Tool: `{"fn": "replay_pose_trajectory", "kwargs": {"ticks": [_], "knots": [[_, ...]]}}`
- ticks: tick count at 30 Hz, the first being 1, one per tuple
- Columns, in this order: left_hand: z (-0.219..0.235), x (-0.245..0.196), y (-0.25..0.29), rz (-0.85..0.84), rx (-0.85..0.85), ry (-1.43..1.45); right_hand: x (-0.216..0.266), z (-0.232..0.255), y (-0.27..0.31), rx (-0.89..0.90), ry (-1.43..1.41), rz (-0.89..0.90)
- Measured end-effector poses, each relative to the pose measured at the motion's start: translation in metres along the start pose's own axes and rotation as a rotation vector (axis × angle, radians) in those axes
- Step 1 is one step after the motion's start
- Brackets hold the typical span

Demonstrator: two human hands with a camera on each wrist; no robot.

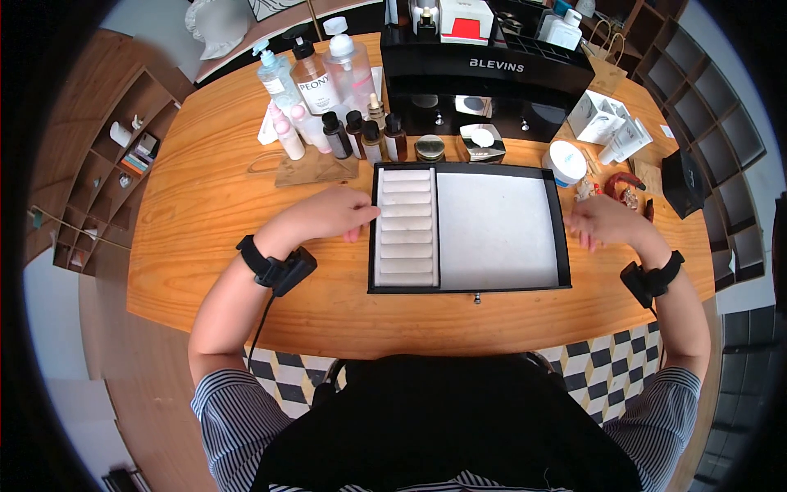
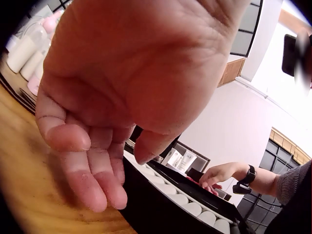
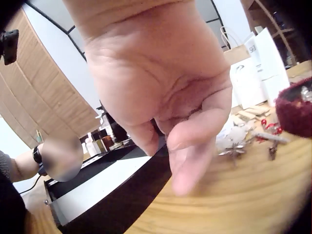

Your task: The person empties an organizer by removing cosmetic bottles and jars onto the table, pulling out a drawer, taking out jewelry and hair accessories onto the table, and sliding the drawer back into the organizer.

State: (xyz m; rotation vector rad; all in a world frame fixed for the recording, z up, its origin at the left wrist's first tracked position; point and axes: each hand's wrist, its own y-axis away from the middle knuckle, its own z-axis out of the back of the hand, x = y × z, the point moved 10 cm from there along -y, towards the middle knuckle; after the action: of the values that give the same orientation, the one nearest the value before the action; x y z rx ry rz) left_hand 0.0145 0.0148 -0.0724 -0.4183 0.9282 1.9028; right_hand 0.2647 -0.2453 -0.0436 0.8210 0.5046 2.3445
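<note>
A black jewellery tray (image 1: pixel 469 289) lies flat on the wooden table, with white ring rolls (image 1: pixel 406 225) on its left and a plain white pad (image 1: pixel 496 230) on its right. My left hand (image 1: pixel 332 215) hovers at the tray's left edge, fingers relaxed and pointing at the rim, holding nothing; the left wrist view shows its loose fingers (image 2: pixel 95 170) just above the wood beside the tray's wall (image 2: pixel 161 212). My right hand (image 1: pixel 605 221) is just off the tray's right edge, fingers (image 3: pixel 192 151) hanging down over the table, empty.
Behind the tray stand a black organiser (image 1: pixel 488 70), small dark bottles (image 1: pixel 365 135), taller pump bottles (image 1: pixel 316 78), a white jar (image 1: pixel 566 161) and a round tin (image 1: pixel 429 148). Small trinkets (image 1: pixel 623 190) and white boxes (image 1: pixel 611 127) lie at the right. Shelving flanks both sides.
</note>
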Motion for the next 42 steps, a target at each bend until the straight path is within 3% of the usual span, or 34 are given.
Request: {"fn": "replay_pose_trajectory", "kwargs": {"ticks": [4, 8, 15, 20, 25, 33, 42], "knots": [[-0.004, 0.005, -0.004, 0.016, 0.036, 0.038, -0.003, -0.03, -0.002, 0.214, -0.02, -0.13], [-0.009, 0.003, -0.001, 0.085, 0.063, 0.053, -0.005, -0.037, -0.007, 0.228, -0.062, -0.14], [-0.015, 0.006, -0.002, 0.09, 0.037, 0.037, 0.007, -0.027, -0.002, -0.092, -0.124, 0.026], [-0.018, 0.004, 0.01, 0.062, 0.009, 0.008, 0.013, -0.032, 0.01, -0.062, -0.114, 0.042], [-0.007, -0.013, 0.031, 0.048, -0.06, 0.072, 0.02, -0.007, 0.026, -0.21, -0.176, 0.163], [0.072, -0.073, 0.013, -0.093, -0.346, 0.018, 0.018, 0.054, 0.03, -0.36, -0.149, 0.091], [0.081, -0.075, -0.028, -0.049, -0.347, 0.1, 0.015, 0.091, 0.021, -0.444, -0.149, 0.073]]}}
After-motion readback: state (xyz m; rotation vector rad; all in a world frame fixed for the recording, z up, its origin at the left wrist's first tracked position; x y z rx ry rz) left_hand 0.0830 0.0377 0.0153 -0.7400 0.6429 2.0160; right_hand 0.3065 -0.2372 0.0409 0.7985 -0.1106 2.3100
